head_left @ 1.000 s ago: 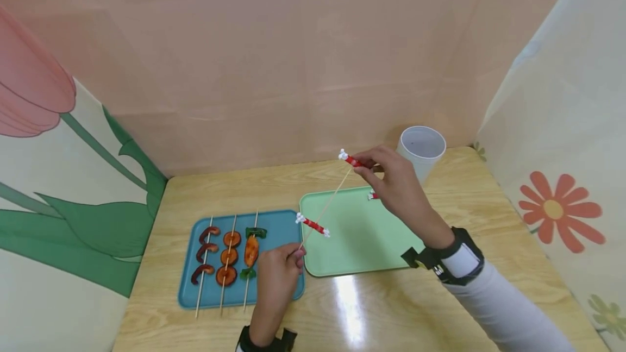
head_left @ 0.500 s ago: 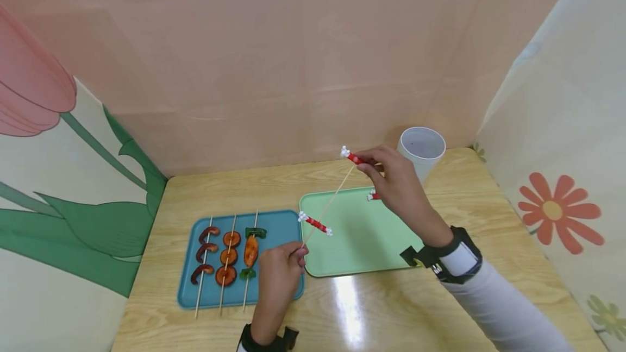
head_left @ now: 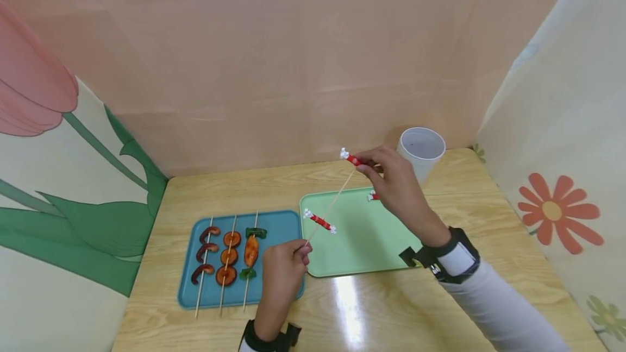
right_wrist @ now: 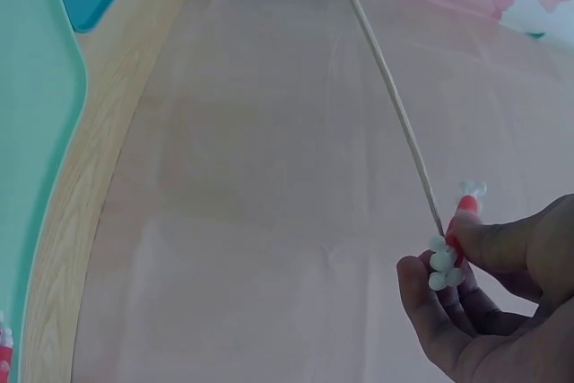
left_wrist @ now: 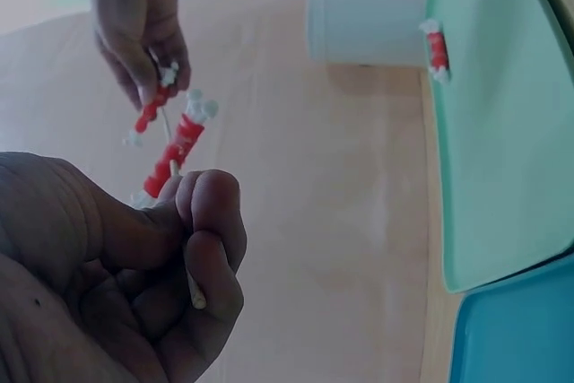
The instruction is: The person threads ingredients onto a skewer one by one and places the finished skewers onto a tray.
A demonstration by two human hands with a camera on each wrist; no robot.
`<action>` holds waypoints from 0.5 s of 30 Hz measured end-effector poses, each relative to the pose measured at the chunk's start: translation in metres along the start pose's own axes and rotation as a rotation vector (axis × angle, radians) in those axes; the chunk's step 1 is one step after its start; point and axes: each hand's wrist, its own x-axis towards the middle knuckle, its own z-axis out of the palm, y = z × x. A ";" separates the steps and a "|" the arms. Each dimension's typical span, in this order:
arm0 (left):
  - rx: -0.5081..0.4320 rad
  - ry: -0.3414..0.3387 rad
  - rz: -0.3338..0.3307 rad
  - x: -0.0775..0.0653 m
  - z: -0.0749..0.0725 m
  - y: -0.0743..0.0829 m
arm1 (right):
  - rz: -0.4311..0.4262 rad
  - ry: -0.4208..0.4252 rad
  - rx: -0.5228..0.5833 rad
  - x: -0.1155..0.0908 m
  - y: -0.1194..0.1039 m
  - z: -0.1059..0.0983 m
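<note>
My left hand [head_left: 283, 270] pinches the lower end of a thin wooden skewer [head_left: 339, 194] that slants up to the right. A red piece with white knobbed ends, like a toy bone [head_left: 320, 222], is threaded crosswise on it. My right hand [head_left: 395, 183] pinches a second such piece [head_left: 351, 158] between thumb and fingers. The skewer's upper tip meets that piece; the right wrist view does not show whether it has entered. A third red-and-white piece [left_wrist: 437, 49] lies on the green tray [head_left: 352, 254], partly hidden by my right hand in the head view.
Left of the green tray, a blue tray [head_left: 188, 287] bears three skewers of toy food: curved sausages [head_left: 202, 274], round slices [head_left: 226, 276] and an orange piece between green ones [head_left: 251, 251]. A white cup [head_left: 423, 151] stands behind my right hand.
My left hand has shifted slightly right, carrying the skewer and its threaded piece along. My right hand has stayed nearly in place, still holding its piece at the skewer tip.
</note>
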 end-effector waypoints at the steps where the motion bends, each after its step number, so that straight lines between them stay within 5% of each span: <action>1: 0.002 -0.004 0.005 0.000 0.000 0.000 | 0.003 -0.002 0.004 0.000 0.000 0.000; 15: -0.017 0.001 0.003 0.001 -0.002 -0.002 | 0.003 0.022 -0.002 0.000 0.006 0.000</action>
